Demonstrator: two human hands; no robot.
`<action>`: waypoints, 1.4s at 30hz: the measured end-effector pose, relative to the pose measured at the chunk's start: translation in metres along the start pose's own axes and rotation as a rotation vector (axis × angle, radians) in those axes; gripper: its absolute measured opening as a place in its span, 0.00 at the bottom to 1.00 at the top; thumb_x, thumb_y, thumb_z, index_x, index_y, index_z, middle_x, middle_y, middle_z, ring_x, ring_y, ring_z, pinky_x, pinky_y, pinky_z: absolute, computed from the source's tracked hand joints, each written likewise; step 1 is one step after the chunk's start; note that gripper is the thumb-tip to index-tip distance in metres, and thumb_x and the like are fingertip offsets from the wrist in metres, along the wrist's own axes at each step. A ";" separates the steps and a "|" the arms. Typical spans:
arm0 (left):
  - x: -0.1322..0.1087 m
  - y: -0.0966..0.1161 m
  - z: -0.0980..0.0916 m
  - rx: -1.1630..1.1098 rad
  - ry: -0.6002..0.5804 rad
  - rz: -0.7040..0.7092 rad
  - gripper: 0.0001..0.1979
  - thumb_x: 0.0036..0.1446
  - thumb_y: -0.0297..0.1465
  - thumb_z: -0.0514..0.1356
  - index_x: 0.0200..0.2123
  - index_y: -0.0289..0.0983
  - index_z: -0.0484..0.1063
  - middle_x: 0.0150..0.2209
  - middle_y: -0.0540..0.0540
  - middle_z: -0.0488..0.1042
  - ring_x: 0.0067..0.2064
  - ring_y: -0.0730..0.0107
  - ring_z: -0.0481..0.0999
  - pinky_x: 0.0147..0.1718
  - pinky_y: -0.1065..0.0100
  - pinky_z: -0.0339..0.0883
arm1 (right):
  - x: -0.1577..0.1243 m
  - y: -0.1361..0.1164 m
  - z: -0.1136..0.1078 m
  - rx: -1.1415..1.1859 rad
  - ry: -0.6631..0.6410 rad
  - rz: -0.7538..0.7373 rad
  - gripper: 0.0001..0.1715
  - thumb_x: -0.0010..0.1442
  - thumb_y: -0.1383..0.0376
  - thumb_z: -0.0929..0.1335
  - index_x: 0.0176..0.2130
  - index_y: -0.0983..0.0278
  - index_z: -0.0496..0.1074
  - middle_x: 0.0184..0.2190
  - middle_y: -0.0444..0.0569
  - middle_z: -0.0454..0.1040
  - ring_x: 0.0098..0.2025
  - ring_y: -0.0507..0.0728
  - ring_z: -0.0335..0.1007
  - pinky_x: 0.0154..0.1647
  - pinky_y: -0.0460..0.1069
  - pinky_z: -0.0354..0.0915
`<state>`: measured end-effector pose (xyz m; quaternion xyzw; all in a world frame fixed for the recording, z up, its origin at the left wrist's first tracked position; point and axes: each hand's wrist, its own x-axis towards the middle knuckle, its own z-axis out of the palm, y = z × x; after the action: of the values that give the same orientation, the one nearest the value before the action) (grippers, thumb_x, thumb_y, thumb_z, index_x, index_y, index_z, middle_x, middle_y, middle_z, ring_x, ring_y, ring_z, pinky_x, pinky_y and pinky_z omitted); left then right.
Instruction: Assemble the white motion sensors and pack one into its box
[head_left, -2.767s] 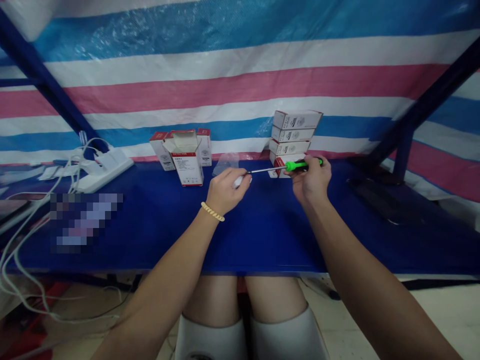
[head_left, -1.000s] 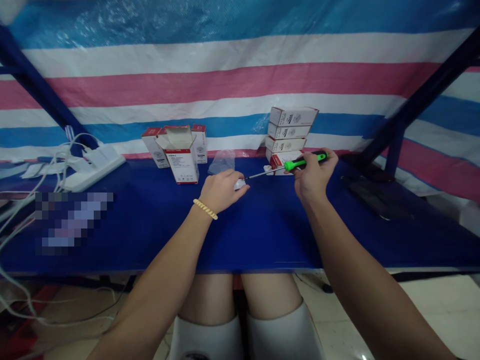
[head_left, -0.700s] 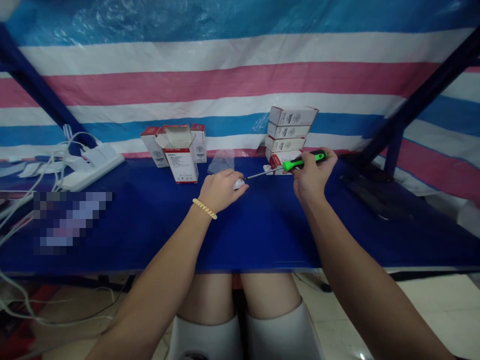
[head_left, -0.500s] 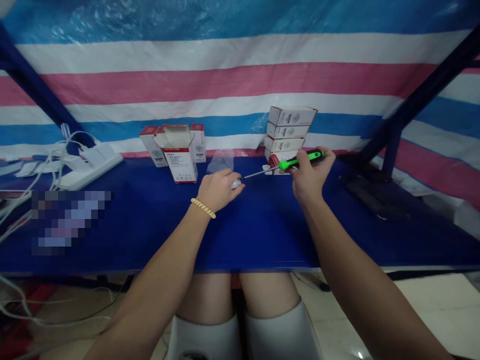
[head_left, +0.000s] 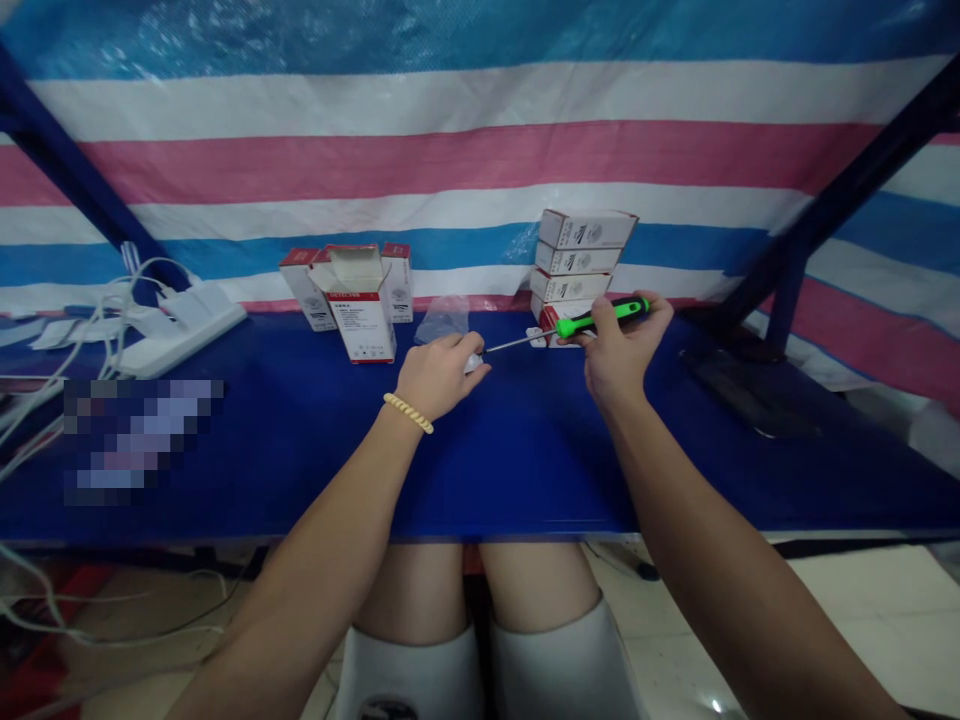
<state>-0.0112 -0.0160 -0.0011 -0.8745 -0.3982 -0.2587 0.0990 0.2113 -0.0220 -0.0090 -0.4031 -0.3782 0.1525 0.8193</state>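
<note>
A green and black screwdriver [head_left: 577,323] lies in my right hand [head_left: 628,345], its fingers closed round the handle. The thin shaft points left, and its tip meets a small white piece [head_left: 474,363] in my left hand [head_left: 441,372]. My left fingers are pinched round that piece and hide most of it, so I cannot tell its kind. Beyond my left hand a clear plastic bag [head_left: 444,318] lies on the blue table [head_left: 510,450]. A small white part [head_left: 535,337] rests by the boxes behind the screwdriver's shaft.
An open white and red carton [head_left: 364,325] stands at the back left before two closed ones. Stacked small boxes [head_left: 585,260] rise behind my right hand. At left are a white power strip [head_left: 187,325] and cables; at right, a dark flat object [head_left: 750,390].
Both hands stay almost where they were, with the screwdriver tip still at the small white piece. The whole view has shifted very slightly.
</note>
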 end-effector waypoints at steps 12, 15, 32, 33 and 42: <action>0.000 0.001 0.001 -0.074 0.041 -0.061 0.14 0.61 0.42 0.59 0.41 0.38 0.72 0.40 0.46 0.78 0.39 0.63 0.77 0.30 0.67 0.64 | 0.007 0.005 -0.002 0.029 0.063 0.011 0.33 0.48 0.50 0.72 0.44 0.55 0.51 0.39 0.43 0.61 0.31 0.50 0.67 0.21 0.48 0.71; 0.000 0.001 0.001 -0.089 0.050 -0.053 0.15 0.62 0.43 0.58 0.41 0.38 0.74 0.40 0.46 0.78 0.39 0.64 0.78 0.31 0.67 0.65 | 0.008 0.006 -0.002 0.062 0.056 0.030 0.33 0.48 0.52 0.72 0.43 0.55 0.50 0.38 0.42 0.62 0.31 0.50 0.68 0.23 0.49 0.71; 0.000 0.000 0.004 -0.131 0.115 -0.032 0.15 0.64 0.39 0.53 0.39 0.40 0.78 0.36 0.46 0.78 0.38 0.67 0.77 0.32 0.67 0.67 | 0.015 0.013 -0.007 0.036 0.048 0.006 0.30 0.49 0.53 0.71 0.44 0.55 0.52 0.38 0.42 0.63 0.30 0.49 0.68 0.20 0.47 0.70; 0.000 -0.001 0.004 -0.130 0.117 -0.030 0.15 0.64 0.39 0.53 0.38 0.40 0.78 0.36 0.46 0.78 0.38 0.67 0.77 0.32 0.67 0.66 | 0.015 0.013 -0.006 0.029 0.051 0.006 0.30 0.49 0.52 0.71 0.44 0.55 0.52 0.38 0.42 0.63 0.30 0.50 0.67 0.20 0.48 0.70; 0.000 0.001 0.000 -0.116 0.037 -0.037 0.12 0.63 0.38 0.57 0.37 0.41 0.78 0.36 0.47 0.78 0.37 0.65 0.77 0.27 0.67 0.63 | 0.002 -0.006 -0.003 0.031 -0.046 -0.044 0.33 0.46 0.50 0.72 0.44 0.55 0.52 0.35 0.42 0.63 0.33 0.52 0.68 0.25 0.50 0.71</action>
<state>-0.0102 -0.0168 -0.0010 -0.8662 -0.3969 -0.2992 0.0506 0.2147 -0.0264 -0.0045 -0.3783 -0.4031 0.1496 0.8198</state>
